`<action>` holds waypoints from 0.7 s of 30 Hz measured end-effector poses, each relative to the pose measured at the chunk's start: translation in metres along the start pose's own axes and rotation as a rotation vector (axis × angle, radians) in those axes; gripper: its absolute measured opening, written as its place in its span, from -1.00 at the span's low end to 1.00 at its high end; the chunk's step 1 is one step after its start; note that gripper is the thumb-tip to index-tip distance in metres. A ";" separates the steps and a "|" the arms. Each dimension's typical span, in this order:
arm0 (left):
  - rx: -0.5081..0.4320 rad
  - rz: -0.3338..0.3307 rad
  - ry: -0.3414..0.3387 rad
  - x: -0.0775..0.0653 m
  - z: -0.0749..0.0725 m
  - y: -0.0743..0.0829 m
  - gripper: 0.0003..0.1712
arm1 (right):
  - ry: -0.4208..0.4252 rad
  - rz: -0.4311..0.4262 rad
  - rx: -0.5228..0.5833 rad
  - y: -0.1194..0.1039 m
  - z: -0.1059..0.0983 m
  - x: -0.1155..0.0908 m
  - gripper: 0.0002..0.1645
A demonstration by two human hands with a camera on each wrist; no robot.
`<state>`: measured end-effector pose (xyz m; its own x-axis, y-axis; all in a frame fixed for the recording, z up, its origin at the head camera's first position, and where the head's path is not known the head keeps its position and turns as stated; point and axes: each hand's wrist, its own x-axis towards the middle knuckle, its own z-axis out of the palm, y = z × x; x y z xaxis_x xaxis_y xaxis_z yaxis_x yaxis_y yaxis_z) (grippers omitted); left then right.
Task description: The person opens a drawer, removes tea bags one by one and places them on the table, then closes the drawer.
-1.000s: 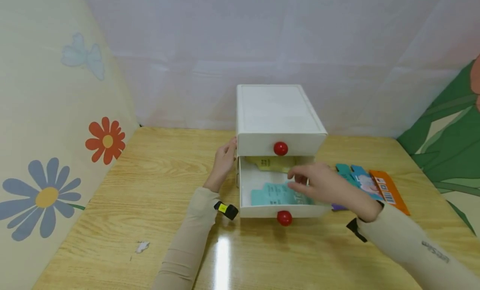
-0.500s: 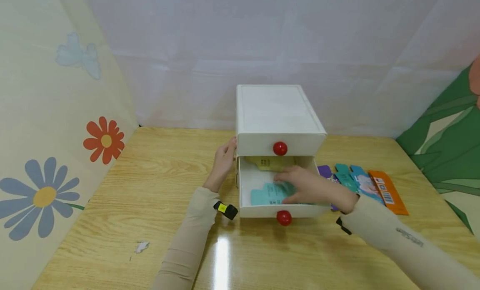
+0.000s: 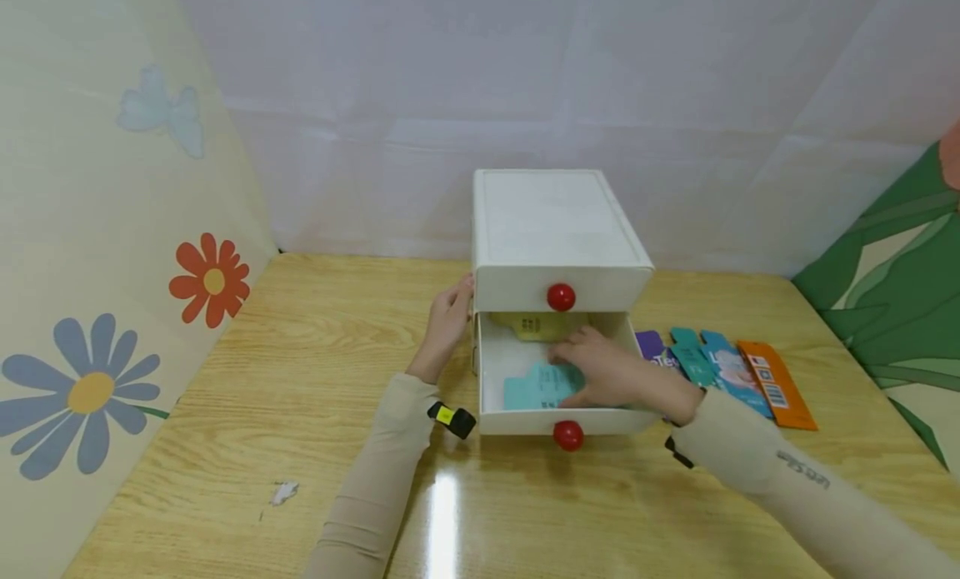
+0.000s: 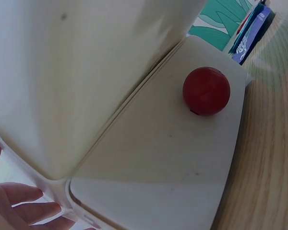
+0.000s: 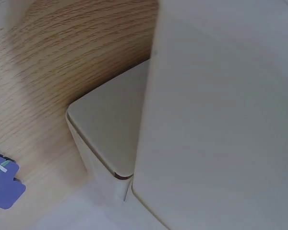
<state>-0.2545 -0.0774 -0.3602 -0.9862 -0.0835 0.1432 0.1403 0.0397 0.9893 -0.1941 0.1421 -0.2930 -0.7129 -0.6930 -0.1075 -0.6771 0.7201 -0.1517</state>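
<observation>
A white drawer cabinet [image 3: 551, 217] stands with its lower drawer [image 3: 498, 354] pulled out. My left hand [image 3: 445, 325] rests on the cabinet's left side, and in the left wrist view its fingers [image 4: 36, 211] lie extended against the cabinet's edge. My right hand [image 3: 607, 371] reaches into the drawer over a flat teal packet [image 3: 540, 387] with notched edges. Bent fingers are at the packet's back edge and the thumb at its front edge, covering its right part. Behind it lies a pale yellow packet [image 3: 536, 325], partly under the upper drawer's front.
Red round knobs [image 3: 561, 296] sit on both drawer fronts. On the wooden table [image 3: 300, 379] right of the cabinet lie purple [image 3: 651, 343], teal [image 3: 690, 354], blue [image 3: 735, 371] and orange [image 3: 776, 383] flat packets. A pale cloth wall [image 3: 375, 129] stands behind.
My right hand has moved left and down into the drawer, its fingers and thumb coming to the teal packet's edges. The packet has shifted very slightly. The left hand has stayed in place.
</observation>
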 end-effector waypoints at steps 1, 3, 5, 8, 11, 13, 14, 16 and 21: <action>0.001 0.002 -0.006 0.000 0.000 0.000 -0.50 | 0.011 0.001 0.007 0.000 0.000 -0.001 -0.30; 0.004 0.009 -0.019 0.000 0.000 -0.001 -0.51 | 0.028 -0.001 0.029 0.000 -0.001 -0.002 -0.32; 0.006 0.016 -0.025 0.001 0.000 -0.001 -0.51 | 0.039 -0.010 0.059 0.000 -0.001 -0.003 -0.35; 0.007 0.020 -0.027 0.001 0.000 -0.002 -0.51 | 0.027 -0.027 0.100 0.000 -0.003 -0.004 -0.45; 0.013 0.021 -0.027 0.001 0.000 -0.002 -0.50 | 0.001 -0.039 0.128 -0.001 -0.006 -0.006 -0.57; 0.014 0.021 -0.031 0.001 -0.001 -0.002 -0.50 | -0.006 -0.043 0.136 -0.002 -0.008 -0.007 -0.62; 0.014 0.022 -0.029 0.001 -0.001 -0.002 -0.50 | -0.005 -0.040 0.136 -0.003 -0.009 -0.008 -0.62; 0.011 0.018 -0.026 0.001 -0.001 -0.002 -0.49 | 0.007 -0.036 0.140 -0.004 -0.012 -0.010 -0.60; 0.002 0.006 -0.020 0.002 -0.002 -0.002 -0.49 | 0.078 -0.011 0.144 -0.005 -0.019 -0.014 -0.56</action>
<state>-0.2563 -0.0791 -0.3618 -0.9869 -0.0632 0.1485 0.1461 0.0422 0.9884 -0.1847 0.1489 -0.2726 -0.7217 -0.6916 -0.0293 -0.6555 0.6964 -0.2920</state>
